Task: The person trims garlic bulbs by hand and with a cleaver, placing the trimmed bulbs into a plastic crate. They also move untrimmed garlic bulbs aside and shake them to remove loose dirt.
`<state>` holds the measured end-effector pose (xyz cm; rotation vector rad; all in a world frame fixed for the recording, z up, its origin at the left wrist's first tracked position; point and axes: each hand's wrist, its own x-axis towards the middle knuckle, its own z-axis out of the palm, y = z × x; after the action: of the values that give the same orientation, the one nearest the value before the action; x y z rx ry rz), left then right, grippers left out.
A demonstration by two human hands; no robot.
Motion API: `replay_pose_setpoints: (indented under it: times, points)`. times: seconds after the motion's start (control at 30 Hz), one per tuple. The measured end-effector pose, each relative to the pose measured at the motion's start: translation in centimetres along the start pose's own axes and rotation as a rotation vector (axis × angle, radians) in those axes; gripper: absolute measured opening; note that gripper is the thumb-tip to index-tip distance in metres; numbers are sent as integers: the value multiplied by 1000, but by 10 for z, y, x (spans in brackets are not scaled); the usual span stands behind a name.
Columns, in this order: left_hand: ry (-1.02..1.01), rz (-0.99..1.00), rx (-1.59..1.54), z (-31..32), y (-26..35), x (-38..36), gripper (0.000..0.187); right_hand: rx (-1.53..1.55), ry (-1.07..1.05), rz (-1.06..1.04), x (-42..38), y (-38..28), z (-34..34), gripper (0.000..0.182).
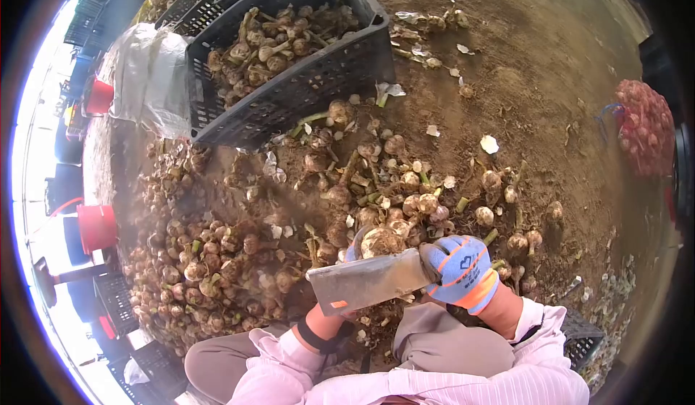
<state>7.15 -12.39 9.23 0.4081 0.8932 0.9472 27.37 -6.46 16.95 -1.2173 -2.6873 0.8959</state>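
Observation:
My right hand [461,269], in a blue and orange work glove, is wrapped round the handle end of a cleaver [373,283]. The wide grey blade points left, level in front of my lap, with a small orange mark near its lower corner. Behind the blade, my left hand [353,249] shows only a bit of blue glove; most of it is hidden. A large dirt-covered garlic bulb [382,242] sits in its grasp, right at the blade's top edge. Loose garlic bulbs with stems [427,203] lie on the ground just beyond the hands.
A black plastic crate [297,79] of stemmed garlic stands ahead, beside a white sack [148,76]. To the left is a big heap of trimmed garlic [206,275], with a red bucket [96,228] past it. At far right is a red net bag of garlic [644,126].

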Motion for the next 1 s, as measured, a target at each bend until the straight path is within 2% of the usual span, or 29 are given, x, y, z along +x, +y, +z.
replay_pose_setpoints:
  times: [0.1, 0.2, 0.23, 0.27, 0.3, 0.33, 0.37, 0.47, 0.5, 0.53, 0.57, 0.6, 0.63, 0.67, 0.7, 0.77, 0.8, 0.83, 0.9, 0.93, 0.97, 1.0]
  points:
    - [3, -10, 73, 6, -7, -1, 63, 44, 15, 44, -3, 8, 3, 42]
    - [-8, -8, 177, 14, -3, -8, 62, 42, 132, 34, -6, 35, 16, 33]
    - [-21, 13, 182, 18, 3, -11, 62, -48, 103, 251, 2, 45, 16, 32]
    - [-40, 10, 121, 21, 10, -17, 62, -53, 169, 525, -5, 94, 42, 23]
    - [-53, -13, 82, 23, 14, -19, 61, 131, 317, 691, -13, 104, 32, 15]
    - [-40, -45, 64, 23, 14, -17, 61, 482, 440, 626, -14, 107, 38, 14]
    - [-37, 18, 187, 28, 20, -11, 68, 846, 535, 566, -19, 97, 43, 14]
    - [-10, 198, 707, 43, 27, 7, 90, 1611, 226, 469, -17, 51, 36, 47]
    - [17, 391, 1331, 55, 44, 12, 94, 1664, 126, 522, -11, 34, 21, 50]
    - [113, 209, 1511, 63, 50, 10, 92, 1638, 156, 497, -6, 31, 25, 50]
    - [119, 207, 1507, 64, 50, 8, 92, 1613, 183, 468, -2, 29, 29, 49]
    - [105, 192, 1369, 64, 51, 7, 92, 1609, 174, 460, 0, 25, 31, 49]
    - [94, 177, 1232, 63, 52, 6, 91, 1462, 354, 330, 0, 19, 35, 37]
    - [9, 303, 1170, 53, 48, 9, 84, 1308, 525, 202, 0, 15, 37, 25]
    - [21, 308, 1171, 49, 47, 10, 84, 1308, 517, 192, 0, 21, 36, 25]
    - [-154, 417, 1373, 45, 46, 9, 75, 1115, 290, 137, -6, 39, 27, 20]
    - [-223, 461, 1581, 44, 49, 7, 59, 978, 236, 187, -11, 46, 10, 17]
    - [-214, 461, 1576, 41, 48, 6, 59, 900, 181, 247, -13, 52, 1, 19]
    - [-492, 586, 1821, 34, 44, 6, 47, 548, -83, 257, -9, 52, -16, 28]
    - [-499, 340, 1661, 40, 43, 6, 36, 435, -70, 143, -6, 52, -12, 23]
    - [-507, 340, 1658, 33, 28, 8, 36, 320, -57, 31, -3, 51, -7, 19]
    - [-552, 251, 1413, 16, 4, 10, 34, 259, -152, 32, 2, 49, -7, 19]
